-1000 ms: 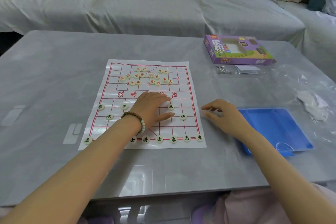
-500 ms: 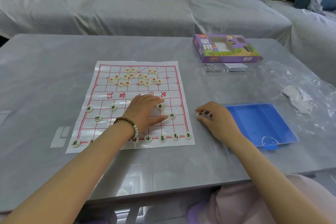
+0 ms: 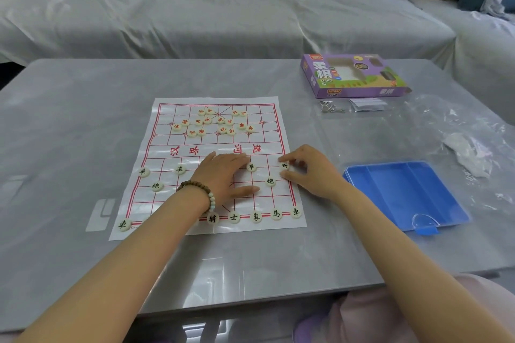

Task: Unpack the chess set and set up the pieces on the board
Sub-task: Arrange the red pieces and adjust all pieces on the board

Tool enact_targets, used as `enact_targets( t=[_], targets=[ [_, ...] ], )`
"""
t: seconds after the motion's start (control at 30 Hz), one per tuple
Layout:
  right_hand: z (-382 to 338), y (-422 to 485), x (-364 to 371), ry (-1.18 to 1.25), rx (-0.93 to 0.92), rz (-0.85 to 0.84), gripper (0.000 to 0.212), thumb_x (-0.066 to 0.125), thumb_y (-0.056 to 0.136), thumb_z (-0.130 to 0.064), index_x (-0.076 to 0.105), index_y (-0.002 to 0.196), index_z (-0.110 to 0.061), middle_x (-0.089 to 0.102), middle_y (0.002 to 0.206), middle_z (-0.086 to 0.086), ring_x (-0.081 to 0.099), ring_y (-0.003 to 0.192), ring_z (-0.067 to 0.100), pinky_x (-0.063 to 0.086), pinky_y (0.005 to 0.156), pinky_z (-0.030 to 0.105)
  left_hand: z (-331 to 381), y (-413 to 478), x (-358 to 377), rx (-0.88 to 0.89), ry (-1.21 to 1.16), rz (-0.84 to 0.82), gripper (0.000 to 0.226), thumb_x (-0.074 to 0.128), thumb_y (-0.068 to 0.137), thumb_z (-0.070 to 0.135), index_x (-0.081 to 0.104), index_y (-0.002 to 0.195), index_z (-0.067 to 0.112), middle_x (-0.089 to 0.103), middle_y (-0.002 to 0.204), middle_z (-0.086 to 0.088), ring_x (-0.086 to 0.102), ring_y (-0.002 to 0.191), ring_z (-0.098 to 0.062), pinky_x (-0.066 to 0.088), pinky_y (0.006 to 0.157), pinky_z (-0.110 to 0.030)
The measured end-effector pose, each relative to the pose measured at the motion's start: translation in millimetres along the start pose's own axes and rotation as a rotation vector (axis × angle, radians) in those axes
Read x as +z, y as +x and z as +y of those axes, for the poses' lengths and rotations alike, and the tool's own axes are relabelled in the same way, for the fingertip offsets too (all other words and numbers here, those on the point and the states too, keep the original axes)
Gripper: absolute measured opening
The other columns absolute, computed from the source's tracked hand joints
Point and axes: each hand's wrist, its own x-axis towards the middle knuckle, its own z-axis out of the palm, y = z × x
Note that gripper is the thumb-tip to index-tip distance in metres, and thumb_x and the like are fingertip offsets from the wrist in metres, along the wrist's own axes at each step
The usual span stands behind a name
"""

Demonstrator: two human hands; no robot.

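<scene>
Flat on the grey table [image 3: 69,120], left of its middle and close to the near edge: a paper xiangqi board [image 3: 156,205] with a red grid. Palm down on the board's near half, the left hand [image 3: 223,175], fingers straight and slightly spread, holding nothing; a beaded bracelet [image 3: 200,189] on that wrist. At the board's right edge, the right hand [image 3: 309,172], thumb and forefinger curled in and pinching a black-lettered soldier disc [image 3: 284,166] over the outermost line; impossible to tell whether touching the sheet or just above it. Three more black soldiers [image 3: 179,169] showing in the same row, two cannons [image 3: 270,181] one row nearer, and the black back row [image 3: 256,216] along the near edge, partly hidden under the left forearm. Near the far edge of the board, the red-lettered discs [image 3: 211,122] in a loose, unsorted cluster. By the table's far right corner, the purple xiangqi box [image 3: 354,75], with a small metal item [image 3: 327,107] and a flat packet [image 3: 366,104] just beside its near side. Toward the table's right edge, a blue plastic tray [image 3: 404,195] and crumpled clear wrapping [image 3: 459,125]. Beyond the far edge, a grey-covered sofa [image 3: 195,17].
</scene>
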Motion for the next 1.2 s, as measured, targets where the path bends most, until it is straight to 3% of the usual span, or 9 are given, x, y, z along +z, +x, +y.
enact_targets(
  t=[0.13, 0.3, 0.5, 0.6, 1.07, 1.2],
  targets=[
    [5.7, -4.0, 4.4, 0.123, 0.032, 0.078, 0.025, 0.068, 0.082, -0.033, 0.064, 0.106, -0.026, 0.054, 0.101, -0.004, 0.049, 0.085, 0.006, 0.035, 0.069, 0.009, 3.1, -1.9, -2.7, -0.007, -0.021, -0.001, 0.074, 0.044, 0.082, 0.065, 0.028, 0.143, 0.026, 0.026, 0.151, 0.008, 0.025, 0.138, -0.013, 0.015, 0.114, -0.033],
    [10.7, -9.7, 10.1, 0.234, 0.022, 0.163, 0.021, 0.067, 0.085, -0.028, 0.066, 0.105, -0.023, 0.057, 0.099, -0.006, 0.051, 0.084, 0.004, 0.039, 0.069, 0.004, 2.3, -1.7, -2.1, -0.01, -0.05, -0.005, 0.074, 0.044, 0.082, 0.065, 0.028, 0.143, 0.026, 0.026, 0.152, 0.008, 0.024, 0.138, -0.013, 0.017, 0.113, -0.032],
    [9.3, -10.3, 21.7, 0.241, 0.062, 0.3, 0.024, 0.069, 0.082, -0.033, 0.064, 0.102, -0.02, 0.057, 0.096, -0.006, 0.053, 0.085, 0.006, 0.039, 0.07, 0.009, 1.8, -1.4, -1.4, -0.016, -0.062, -0.005, 0.073, 0.044, 0.083, 0.064, 0.028, 0.143, 0.027, 0.026, 0.151, 0.008, 0.025, 0.138, -0.014, 0.02, 0.112, -0.031],
    [11.9, -11.4, 21.6, 0.23, 0.037, 0.287, 0.029, 0.067, 0.083, -0.036, 0.065, 0.109, -0.023, 0.056, 0.1, -0.008, 0.052, 0.091, 0.006, 0.038, 0.075, 0.01, 1.7, -2.3, -1.1, -0.014, -0.068, 0.005, 0.074, 0.046, 0.082, 0.064, 0.028, 0.143, 0.027, 0.027, 0.151, 0.008, 0.026, 0.137, -0.014, 0.02, 0.112, -0.03],
    [12.2, -11.5, 21.0, 0.259, 0.043, 0.28, 0.028, 0.069, 0.082, -0.034, 0.068, 0.107, -0.023, 0.058, 0.098, -0.009, 0.053, 0.09, 0.007, 0.044, 0.077, 0.017, 3.0, -5.7, -1.1, -0.013, -0.06, 0.02, 0.07, 0.049, 0.086, 0.057, 0.025, 0.145, 0.026, 0.023, 0.152, 0.009, 0.023, 0.138, -0.013, 0.017, 0.113, -0.03],
    [11.0, -9.5, 20.8, 0.266, 0.057, 0.275, 0.025, 0.069, 0.082, -0.032, 0.069, 0.104, -0.022, 0.057, 0.098, -0.009, 0.053, 0.087, 0.005, 0.04, 0.073, 0.011, 3.4, -5.2, -0.8, -0.01, -0.051, 0.018, 0.07, 0.048, 0.087, 0.056, 0.025, 0.145, 0.026, 0.022, 0.153, 0.008, 0.023, 0.139, -0.014, 0.015, 0.113, -0.03]
  ],
)
